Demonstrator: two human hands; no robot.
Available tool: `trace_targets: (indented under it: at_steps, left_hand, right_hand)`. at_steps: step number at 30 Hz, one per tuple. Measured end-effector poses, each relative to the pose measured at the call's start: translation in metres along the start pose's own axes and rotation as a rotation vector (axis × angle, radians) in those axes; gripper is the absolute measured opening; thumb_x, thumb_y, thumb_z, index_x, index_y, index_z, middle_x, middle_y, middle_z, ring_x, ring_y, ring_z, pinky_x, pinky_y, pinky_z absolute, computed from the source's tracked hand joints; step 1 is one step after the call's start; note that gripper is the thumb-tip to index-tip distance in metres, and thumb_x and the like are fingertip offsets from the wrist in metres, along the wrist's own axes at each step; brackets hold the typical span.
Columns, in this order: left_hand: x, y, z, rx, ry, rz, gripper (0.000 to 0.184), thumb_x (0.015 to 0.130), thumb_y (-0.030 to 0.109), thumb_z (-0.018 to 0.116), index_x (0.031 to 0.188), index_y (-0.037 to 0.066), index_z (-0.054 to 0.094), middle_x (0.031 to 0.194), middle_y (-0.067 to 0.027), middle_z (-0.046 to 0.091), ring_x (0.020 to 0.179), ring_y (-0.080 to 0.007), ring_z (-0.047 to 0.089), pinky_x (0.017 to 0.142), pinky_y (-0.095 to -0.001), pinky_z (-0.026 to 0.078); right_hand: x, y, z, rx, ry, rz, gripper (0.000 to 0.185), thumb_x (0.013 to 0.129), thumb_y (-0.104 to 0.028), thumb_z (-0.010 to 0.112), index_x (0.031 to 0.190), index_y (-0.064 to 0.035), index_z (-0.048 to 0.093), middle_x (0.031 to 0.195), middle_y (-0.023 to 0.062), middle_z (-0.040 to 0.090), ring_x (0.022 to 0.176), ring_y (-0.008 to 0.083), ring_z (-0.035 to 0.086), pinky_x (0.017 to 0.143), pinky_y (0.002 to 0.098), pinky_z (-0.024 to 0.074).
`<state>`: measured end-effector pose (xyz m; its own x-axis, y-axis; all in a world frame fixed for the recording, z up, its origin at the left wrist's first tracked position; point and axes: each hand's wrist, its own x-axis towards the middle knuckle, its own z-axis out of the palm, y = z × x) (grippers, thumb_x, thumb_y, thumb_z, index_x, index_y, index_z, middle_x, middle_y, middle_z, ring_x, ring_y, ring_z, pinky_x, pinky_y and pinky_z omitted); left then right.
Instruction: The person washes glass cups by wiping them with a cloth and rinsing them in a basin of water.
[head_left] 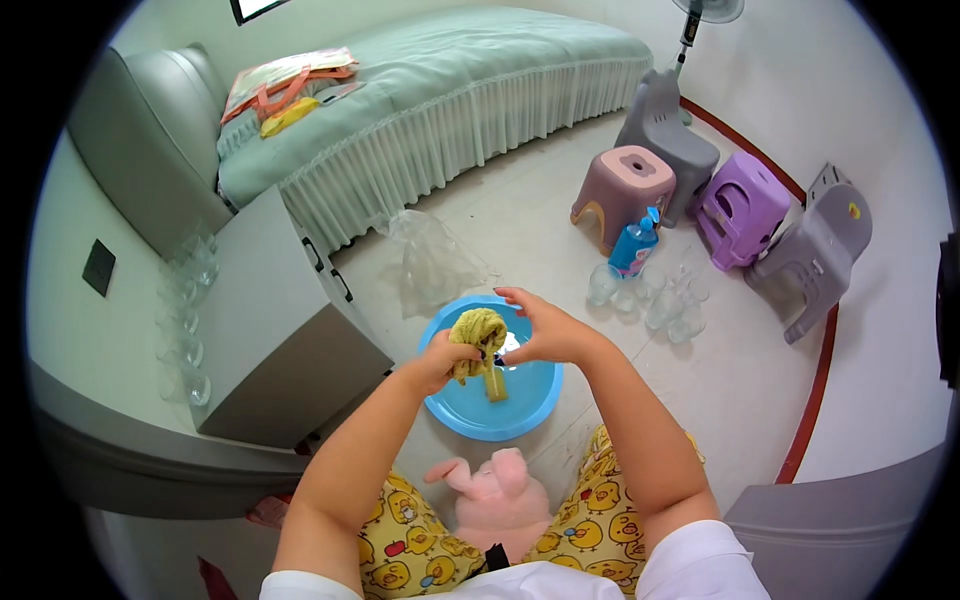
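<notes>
- A person's left hand (437, 362) grips a bunched yellow-green cloth (477, 335) above a round blue basin (542, 408), fingers closed around its side.
- The right hand (545, 328) is open at the cloth's other side, fingers curved and spread; whether its thumb touches the fabric cannot be told.
- Below the bundle, a yellowish piece (496, 386) shows against the water (520, 410) in the basin; whether it is part of the cloth cannot be told.
- The basin sits on a pale floor (400, 440), just in front of a pink plush toy (500, 497) between the person's legs, clad in yellow chick-print trousers (597, 520).
- Beyond the basin, a crumpled clear plastic bag (432, 262) lies near a grey cabinet (270, 340).
- To the right, several clear glasses (655, 297) stand or lie grouped on the floor beside an upright blue pump bottle (632, 248).
- More glassware (187, 330) lines the cabinet's far left side, along the wall.
- Behind the bottle are a pinkish-brown stool (622, 190), a purple stool (741, 208) and two grey chairs (668, 135); a bed (430, 90) with a pale green cover fills the back.
</notes>
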<state>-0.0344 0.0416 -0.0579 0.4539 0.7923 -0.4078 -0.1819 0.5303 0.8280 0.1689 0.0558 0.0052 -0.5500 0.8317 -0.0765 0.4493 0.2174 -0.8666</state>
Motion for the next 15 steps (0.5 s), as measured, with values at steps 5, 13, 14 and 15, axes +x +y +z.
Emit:
trace_targets:
  at_steps: [5,13,14,15]
  left_hand:
    - [-0.002,-0.004,0.004,0.127,-0.115,-0.132,0.039,0.068,-0.005,0.051,0.106,-0.002,0.047,0.098,-0.0123,0.055,0.087,-0.0215,0.058,0.079,-0.0322,0.046]
    - [-0.017,0.001,0.036,0.707,0.043,-0.182,0.04,0.063,0.002,0.058,0.102,0.0,0.049,0.085,-0.0088,0.058,0.074,-0.0178,0.058,0.066,-0.03,0.047]
    - [-0.015,-0.013,0.034,0.775,0.074,-0.058,0.041,0.062,0.004,0.06,0.101,0.0,0.049,0.083,-0.0098,0.058,0.074,-0.0183,0.058,0.065,-0.0303,0.047]
    - [-0.014,-0.022,0.034,0.839,0.105,0.068,0.041,0.061,0.006,0.061,0.1,-0.001,0.049,0.082,-0.0107,0.059,0.074,-0.0189,0.058,0.065,-0.0307,0.047]
  right_hand:
    - [-0.016,0.004,0.039,-0.958,0.1,-0.308,0.079,0.061,-0.014,0.069,0.13,-0.015,0.031,0.13,0.0151,0.035,0.113,0.0288,0.042,0.085,0.0399,0.0405]
    - [-0.002,0.035,0.068,-0.761,0.029,-0.186,0.066,0.063,-0.011,0.066,0.123,-0.011,0.038,0.123,0.0174,0.041,0.094,0.0313,0.054,0.069,0.0369,0.0483]
    - [-0.002,0.042,0.072,-0.689,0.051,-0.217,0.055,0.062,-0.009,0.065,0.114,-0.0072,0.048,0.116,0.0181,0.049,0.087,0.0313,0.057,0.066,0.0361,0.0489]
    - [-0.003,0.037,0.07,-0.688,0.045,-0.217,0.055,0.062,-0.009,0.065,0.114,-0.0072,0.048,0.116,0.0181,0.049,0.087,0.0313,0.057,0.066,0.0361,0.0489]
